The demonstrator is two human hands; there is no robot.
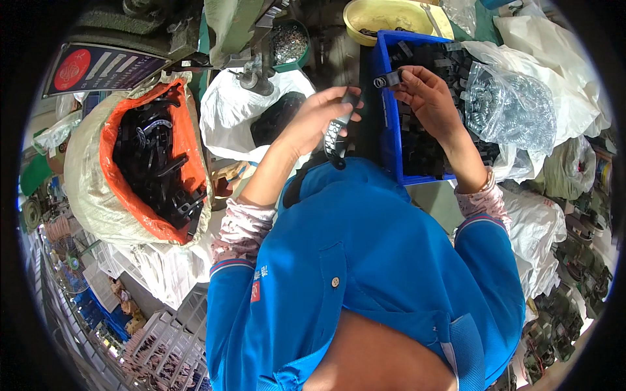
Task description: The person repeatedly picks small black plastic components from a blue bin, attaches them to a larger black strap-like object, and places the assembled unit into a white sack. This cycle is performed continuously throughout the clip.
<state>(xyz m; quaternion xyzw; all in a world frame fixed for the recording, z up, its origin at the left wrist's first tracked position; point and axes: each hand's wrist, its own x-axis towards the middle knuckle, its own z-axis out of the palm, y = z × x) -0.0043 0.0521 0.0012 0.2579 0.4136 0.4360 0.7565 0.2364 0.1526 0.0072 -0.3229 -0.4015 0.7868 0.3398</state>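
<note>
My left hand [312, 118] is closed on a long, curved black part [334, 138] with a row of slots, which hangs down in front of my lap. Between the fingertips of my right hand [427, 98] is a small black clip [394, 77], with a coil spring [380, 83] at its left end. The two held pieces are apart. My right hand is above the blue crate [392, 140], which holds many small black clips [417, 140]. A clear bag of metal springs [508, 111] lies at the crate's right side.
At left stands a woven sack [88, 176] with an orange liner, full of black parts. A white bag [225, 107] with dark pieces sits nearer. Green machinery [231, 26], a green tub [290, 45] of small metal pieces and a yellow basin [398, 16] are at the far side.
</note>
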